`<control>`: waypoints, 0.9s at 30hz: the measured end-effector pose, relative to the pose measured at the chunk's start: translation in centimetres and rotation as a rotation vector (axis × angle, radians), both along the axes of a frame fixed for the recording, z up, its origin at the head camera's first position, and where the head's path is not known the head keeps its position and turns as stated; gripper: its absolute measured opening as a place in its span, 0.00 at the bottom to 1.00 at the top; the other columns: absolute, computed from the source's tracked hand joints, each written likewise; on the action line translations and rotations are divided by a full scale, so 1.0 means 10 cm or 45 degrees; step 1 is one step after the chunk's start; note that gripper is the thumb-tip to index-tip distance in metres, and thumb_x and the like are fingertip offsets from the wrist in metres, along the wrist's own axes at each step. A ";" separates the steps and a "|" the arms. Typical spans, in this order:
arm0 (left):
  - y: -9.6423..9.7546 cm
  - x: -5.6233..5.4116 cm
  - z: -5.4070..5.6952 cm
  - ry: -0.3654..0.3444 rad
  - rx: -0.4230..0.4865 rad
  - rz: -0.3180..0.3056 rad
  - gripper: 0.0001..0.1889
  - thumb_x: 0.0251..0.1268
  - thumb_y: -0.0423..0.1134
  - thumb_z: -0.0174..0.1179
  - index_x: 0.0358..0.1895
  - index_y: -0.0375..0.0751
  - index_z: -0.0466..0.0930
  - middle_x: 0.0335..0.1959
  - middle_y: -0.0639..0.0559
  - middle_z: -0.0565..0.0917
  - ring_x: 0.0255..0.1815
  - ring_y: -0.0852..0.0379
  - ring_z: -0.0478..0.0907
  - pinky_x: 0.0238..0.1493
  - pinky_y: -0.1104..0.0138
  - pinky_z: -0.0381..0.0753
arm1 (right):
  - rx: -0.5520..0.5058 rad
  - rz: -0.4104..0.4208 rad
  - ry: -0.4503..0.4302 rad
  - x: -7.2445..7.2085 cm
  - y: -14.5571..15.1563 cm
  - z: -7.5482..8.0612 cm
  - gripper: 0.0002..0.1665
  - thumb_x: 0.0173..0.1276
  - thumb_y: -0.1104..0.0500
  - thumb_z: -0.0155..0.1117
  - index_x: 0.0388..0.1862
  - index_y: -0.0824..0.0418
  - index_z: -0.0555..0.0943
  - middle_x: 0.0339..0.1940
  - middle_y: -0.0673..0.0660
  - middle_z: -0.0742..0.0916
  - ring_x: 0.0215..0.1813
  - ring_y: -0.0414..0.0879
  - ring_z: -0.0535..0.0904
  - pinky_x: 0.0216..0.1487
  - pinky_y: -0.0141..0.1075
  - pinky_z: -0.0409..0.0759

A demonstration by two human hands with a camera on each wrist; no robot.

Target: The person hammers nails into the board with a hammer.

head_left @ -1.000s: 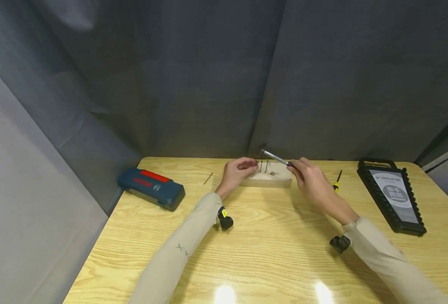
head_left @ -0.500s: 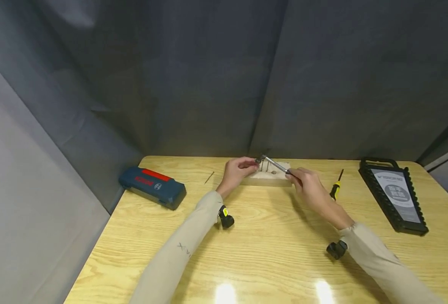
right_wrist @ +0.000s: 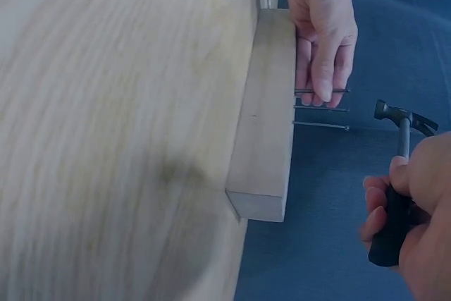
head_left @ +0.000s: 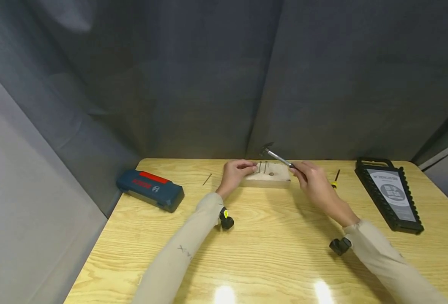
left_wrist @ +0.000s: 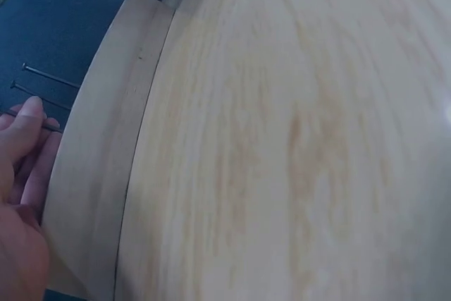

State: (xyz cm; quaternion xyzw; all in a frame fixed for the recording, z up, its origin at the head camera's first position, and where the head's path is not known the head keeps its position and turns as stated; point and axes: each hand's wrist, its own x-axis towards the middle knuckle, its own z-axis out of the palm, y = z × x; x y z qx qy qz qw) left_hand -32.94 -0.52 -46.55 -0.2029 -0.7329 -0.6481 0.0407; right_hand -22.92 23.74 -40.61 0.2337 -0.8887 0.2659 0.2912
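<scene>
A pale wooden block (head_left: 266, 184) lies near the table's far edge, with two nails (right_wrist: 321, 125) standing upright in it. Beside them, my left hand (head_left: 234, 175) pinches a third nail (right_wrist: 340, 91) between thumb and fingers, its tip at the block's top face. My right hand (head_left: 315, 183) grips a claw hammer (head_left: 279, 158) by its black handle. The steel head hangs above the nails, apart from them, as the right wrist view shows. A dark round spot (head_left: 271, 174) marks the block's top.
One loose nail (head_left: 207, 179) lies left of the block. Farther left sits a blue Bosch case (head_left: 151, 192). A yellow-and-black screwdriver (head_left: 335, 184) is partly hidden behind the right hand. At the right lies a black wrench rack (head_left: 389, 197); a dark curtain (head_left: 208, 84) hangs behind the table.
The hammer head came down to the pinched nail half a second ago and is now raised again. My left hand has kept its place on the nail.
</scene>
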 end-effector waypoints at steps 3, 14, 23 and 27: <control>0.03 0.01 0.01 0.010 -0.011 0.024 0.07 0.63 0.32 0.75 0.42 0.34 0.93 0.44 0.43 0.92 0.39 0.55 0.90 0.38 0.75 0.84 | 0.004 0.009 -0.026 0.00 0.01 -0.03 0.06 0.73 0.73 0.66 0.44 0.75 0.86 0.25 0.57 0.81 0.23 0.40 0.66 0.21 0.29 0.66; 0.03 -0.03 0.05 -0.030 -0.097 0.055 0.07 0.62 0.34 0.77 0.41 0.35 0.93 0.42 0.44 0.93 0.38 0.63 0.87 0.41 0.76 0.83 | 0.000 -0.021 -0.044 0.00 0.03 0.00 0.07 0.74 0.72 0.64 0.46 0.76 0.86 0.28 0.60 0.83 0.25 0.42 0.70 0.22 0.31 0.69; -0.11 0.04 0.15 -0.258 0.011 -0.145 0.20 0.67 0.30 0.72 0.60 0.30 0.85 0.56 0.39 0.89 0.54 0.48 0.89 0.53 0.68 0.88 | -0.078 -0.052 -0.148 0.03 0.11 0.01 0.06 0.78 0.70 0.61 0.45 0.73 0.84 0.31 0.61 0.84 0.25 0.44 0.71 0.22 0.31 0.69; -0.17 0.06 0.26 -0.240 0.016 -0.136 0.17 0.71 0.31 0.68 0.61 0.32 0.84 0.56 0.38 0.88 0.56 0.47 0.88 0.57 0.63 0.87 | -0.284 -0.048 -0.289 0.04 0.16 0.01 0.11 0.82 0.67 0.55 0.51 0.75 0.81 0.35 0.62 0.85 0.30 0.46 0.79 0.27 0.28 0.78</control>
